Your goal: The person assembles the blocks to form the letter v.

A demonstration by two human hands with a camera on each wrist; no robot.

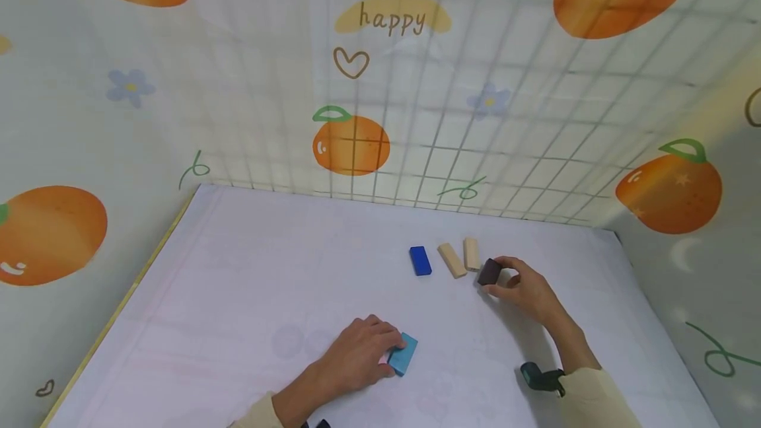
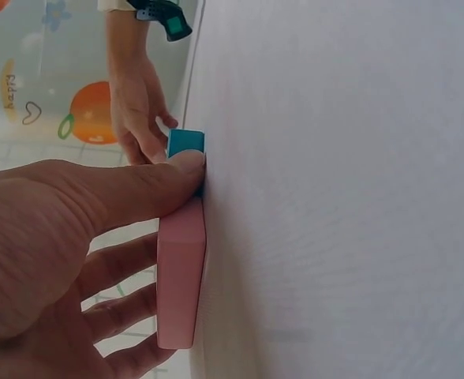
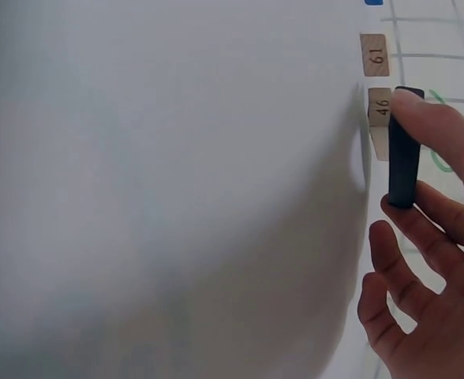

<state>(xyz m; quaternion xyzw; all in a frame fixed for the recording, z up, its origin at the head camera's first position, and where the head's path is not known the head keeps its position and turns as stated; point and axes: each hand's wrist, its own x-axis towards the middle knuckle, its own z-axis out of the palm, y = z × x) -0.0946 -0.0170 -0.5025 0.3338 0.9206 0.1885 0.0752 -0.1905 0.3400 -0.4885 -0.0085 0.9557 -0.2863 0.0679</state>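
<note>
My left hand [image 1: 361, 354] pinches a light blue block [image 1: 404, 354] low over the table, thumb on its near side. A pink block [image 2: 181, 276] sits end to end with it in the left wrist view, in front of the other fingers; in the head view the hand mostly hides it. My right hand [image 1: 532, 292] grips a dark block [image 1: 489, 272] between thumb and fingertip, the rest of the fingers loosely bent. Just beyond it are two plain wooden blocks, one [image 1: 471, 254] marked 46 and another [image 1: 452, 260] marked 61 on their ends.
A blue block [image 1: 420, 261] lies left of the wooden ones. The white tabletop [image 1: 250, 269] meets a printed wall covering [image 1: 267, 84] at the back and sides. A dark strapped device [image 1: 541, 376] sits at the right wrist.
</note>
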